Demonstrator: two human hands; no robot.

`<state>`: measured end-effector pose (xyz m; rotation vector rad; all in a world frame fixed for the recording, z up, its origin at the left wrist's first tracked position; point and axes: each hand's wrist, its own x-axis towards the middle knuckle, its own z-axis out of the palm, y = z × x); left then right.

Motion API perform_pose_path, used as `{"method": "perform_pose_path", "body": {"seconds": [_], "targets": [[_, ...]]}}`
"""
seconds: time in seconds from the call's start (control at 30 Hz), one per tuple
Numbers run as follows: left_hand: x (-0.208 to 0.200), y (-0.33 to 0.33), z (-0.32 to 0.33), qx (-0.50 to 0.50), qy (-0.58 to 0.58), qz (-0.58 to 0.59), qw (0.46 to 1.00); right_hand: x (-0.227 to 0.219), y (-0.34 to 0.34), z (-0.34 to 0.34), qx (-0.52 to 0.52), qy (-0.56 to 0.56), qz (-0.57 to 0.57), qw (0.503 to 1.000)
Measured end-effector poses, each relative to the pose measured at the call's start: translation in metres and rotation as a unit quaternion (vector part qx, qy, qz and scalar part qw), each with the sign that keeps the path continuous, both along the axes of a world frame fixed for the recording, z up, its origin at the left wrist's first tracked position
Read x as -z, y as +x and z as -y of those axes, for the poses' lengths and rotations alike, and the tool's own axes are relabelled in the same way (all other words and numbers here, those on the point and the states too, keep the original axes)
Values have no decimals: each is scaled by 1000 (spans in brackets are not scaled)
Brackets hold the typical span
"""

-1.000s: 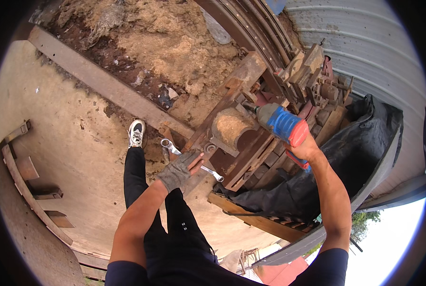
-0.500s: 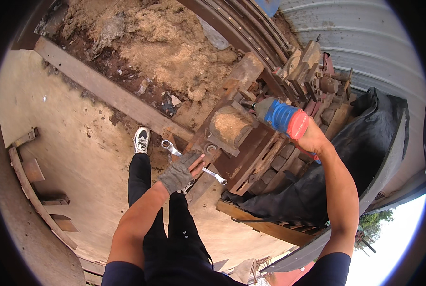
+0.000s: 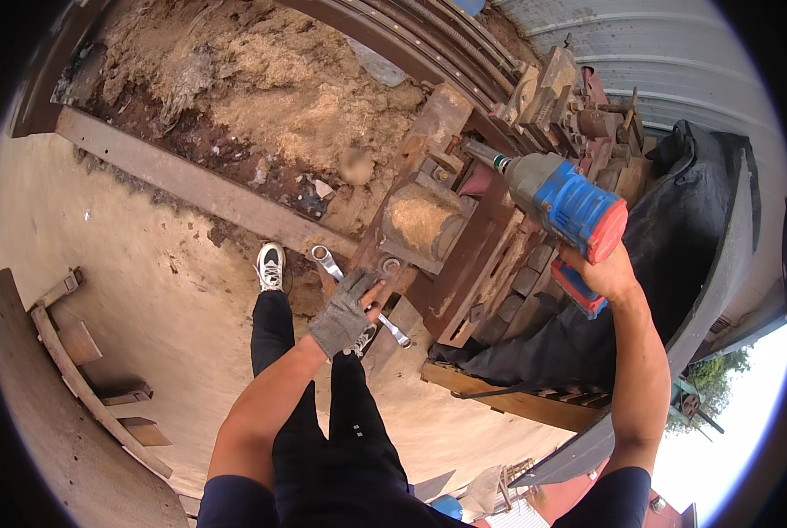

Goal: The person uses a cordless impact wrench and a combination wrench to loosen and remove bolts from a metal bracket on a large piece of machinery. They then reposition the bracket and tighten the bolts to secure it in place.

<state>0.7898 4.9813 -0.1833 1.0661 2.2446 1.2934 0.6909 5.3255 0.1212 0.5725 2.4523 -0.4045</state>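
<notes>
My left hand [image 3: 342,319], in a grey glove with bare fingertips, is closed around the middle of a double-ended ring wrench [image 3: 390,327]. One ring end sticks out on each side of the hand, beside a round bolt or washer on the machine's rusty frame. My right hand [image 3: 606,271] grips the handle of a blue and red cordless impact wrench [image 3: 574,201]. Its nose, with a socket [image 3: 483,153], points left over the frame, and I cannot tell whether it touches anything. Between the two tools lies a round bearing housing [image 3: 422,224] covered in sawdust.
Sawdust and debris [image 3: 279,88] fill a pit behind a steel beam [image 3: 191,185]. Dark sheeting [image 3: 684,211] drapes over the right side, near a corrugated metal wall [image 3: 649,53]. A curved metal piece [image 3: 24,396] stands at left. A blurred brown round shape [image 3: 356,167] shows over the sawdust.
The impact wrench has swung up and to the right, turning more side-on, and its socket has left the spot beside the bearing housing. My left hand still holds the ring wrench.
</notes>
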Motion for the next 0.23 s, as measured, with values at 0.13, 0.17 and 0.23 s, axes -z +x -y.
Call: {"method": "perform_pose_path", "body": {"seconds": [0.13, 0.17, 0.23], "targets": [[13, 3, 5, 181, -54, -160, 969, -5, 70, 24, 126, -85, -36, 988], [18, 11, 4, 211, -90, -143, 963, -5, 88, 33, 156, -115, -62, 979], [32, 27, 8, 249, -134, -126, 951, 0, 113, 45, 194, -152, -89, 965]]}}
